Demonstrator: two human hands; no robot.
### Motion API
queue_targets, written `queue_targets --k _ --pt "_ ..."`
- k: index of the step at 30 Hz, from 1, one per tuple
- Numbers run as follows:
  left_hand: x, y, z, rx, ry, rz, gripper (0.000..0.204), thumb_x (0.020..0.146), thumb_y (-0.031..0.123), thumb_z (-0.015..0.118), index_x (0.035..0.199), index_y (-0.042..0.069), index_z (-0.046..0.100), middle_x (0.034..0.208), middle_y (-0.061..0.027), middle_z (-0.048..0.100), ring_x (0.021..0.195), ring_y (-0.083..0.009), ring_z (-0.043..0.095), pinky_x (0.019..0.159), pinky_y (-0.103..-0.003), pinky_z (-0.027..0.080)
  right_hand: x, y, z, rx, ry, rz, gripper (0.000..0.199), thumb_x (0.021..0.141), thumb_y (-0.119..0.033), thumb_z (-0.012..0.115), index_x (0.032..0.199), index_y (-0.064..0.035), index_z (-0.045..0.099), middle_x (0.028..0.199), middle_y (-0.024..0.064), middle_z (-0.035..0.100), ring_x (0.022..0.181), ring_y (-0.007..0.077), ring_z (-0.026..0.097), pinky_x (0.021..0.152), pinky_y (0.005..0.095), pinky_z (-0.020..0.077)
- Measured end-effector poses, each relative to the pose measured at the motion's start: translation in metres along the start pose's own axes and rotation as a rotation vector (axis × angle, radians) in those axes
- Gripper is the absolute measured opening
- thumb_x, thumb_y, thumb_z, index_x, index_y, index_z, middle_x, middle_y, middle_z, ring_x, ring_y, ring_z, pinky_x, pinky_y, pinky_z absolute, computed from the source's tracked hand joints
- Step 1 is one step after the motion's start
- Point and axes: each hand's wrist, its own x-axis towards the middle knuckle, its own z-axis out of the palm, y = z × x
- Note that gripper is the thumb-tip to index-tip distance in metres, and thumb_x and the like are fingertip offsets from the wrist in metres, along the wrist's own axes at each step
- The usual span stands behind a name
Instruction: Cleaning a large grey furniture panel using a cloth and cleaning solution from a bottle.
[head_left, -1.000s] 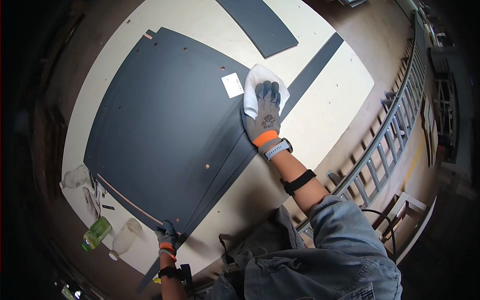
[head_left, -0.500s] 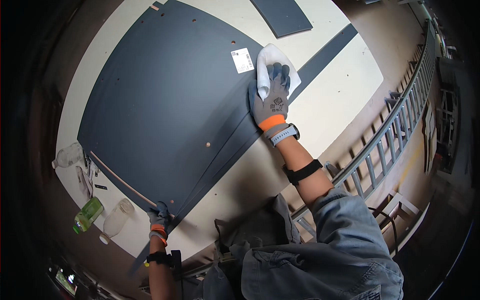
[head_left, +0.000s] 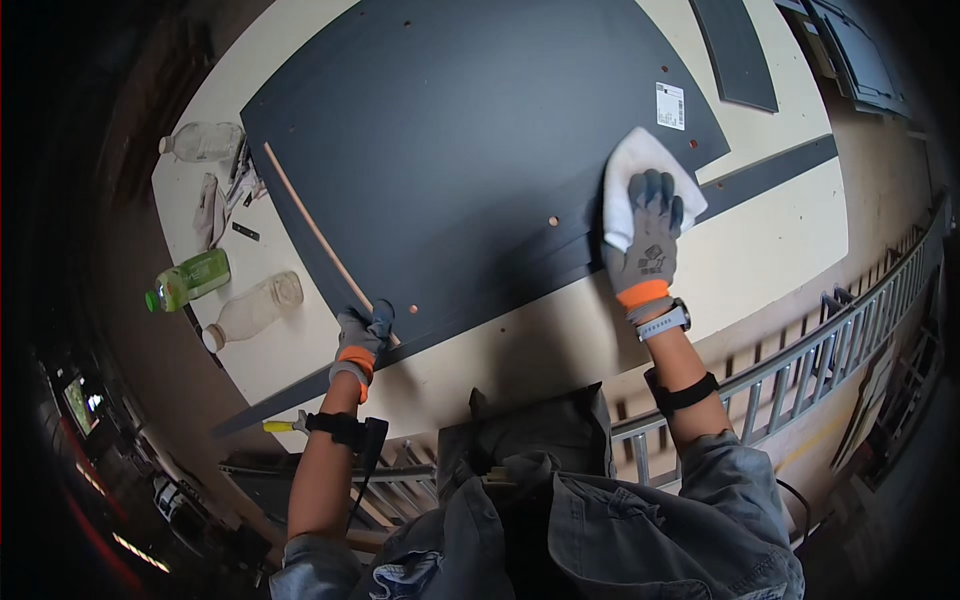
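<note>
A large dark grey panel [head_left: 480, 120] with several drilled holes lies on the white table; a white label [head_left: 670, 106] is stuck near its right edge. My right hand [head_left: 648, 230], in a grey glove with an orange cuff, presses a folded white cloth [head_left: 625, 185] onto the panel near its front right corner. The fingers lie bent over the cloth. My left hand [head_left: 365, 332], gloved alike, grips the panel's front left corner, beside the bare, light-coloured left edge [head_left: 310, 225]. A long dark strip [head_left: 765, 178] runs along and beyond the panel's front edge.
Left on the white table [head_left: 740, 260] are a clear bottle [head_left: 205, 142], a green bottle [head_left: 195, 277], a cloudy bottle [head_left: 255, 308], a rag [head_left: 209, 213] and small tools. A narrow dark board [head_left: 735, 55] lies far right. A metal ladder-like frame [head_left: 800, 360] stands beyond the table's near edge.
The view has shifted, so the panel appears turned and farther up. My right hand and the cloth are now nearer the panel's front edge. My left hand stays at the corner.
</note>
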Motion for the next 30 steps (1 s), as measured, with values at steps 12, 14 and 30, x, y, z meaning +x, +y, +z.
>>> queue_targets --k 12,14,30 --pt "0.013 -0.068 0.008 -0.309 0.073 0.247 0.022 0.094 0.025 0.045 0.100 0.005 0.050 0.098 -0.0116 0.061 0.089 -0.0239 0.058 0.078 -0.035 0.046 -0.090 -0.251 0.003 0.430 -0.172 -0.687 0.081 0.073 -0.040 0.060 0.135 0.0018 0.031 0.142 0.0177 0.030 0.137 0.0316 0.019 0.113 0.0434 0.0108" --pt "0.005 -0.068 0.007 -0.246 -0.042 0.289 0.021 0.091 0.023 0.048 0.099 0.004 0.049 0.097 -0.0150 0.060 0.089 -0.0294 0.058 0.076 -0.038 0.045 -0.082 -0.229 -0.018 0.482 -0.357 -0.605 0.086 0.068 -0.037 0.064 0.136 0.0014 0.028 0.142 0.0194 0.028 0.137 0.0334 0.018 0.113 0.0433 0.0111" --pt "0.001 -0.050 0.003 -0.214 -0.230 0.453 0.065 0.061 0.027 0.076 0.111 0.000 0.045 0.106 -0.0221 0.057 0.099 -0.0393 0.056 0.086 -0.042 0.046 -0.078 -0.217 -0.015 0.192 -0.386 -0.754 0.075 0.079 -0.035 0.046 0.141 -0.0010 0.022 0.149 0.0177 0.016 0.140 0.0312 0.005 0.114 0.0434 0.0010"
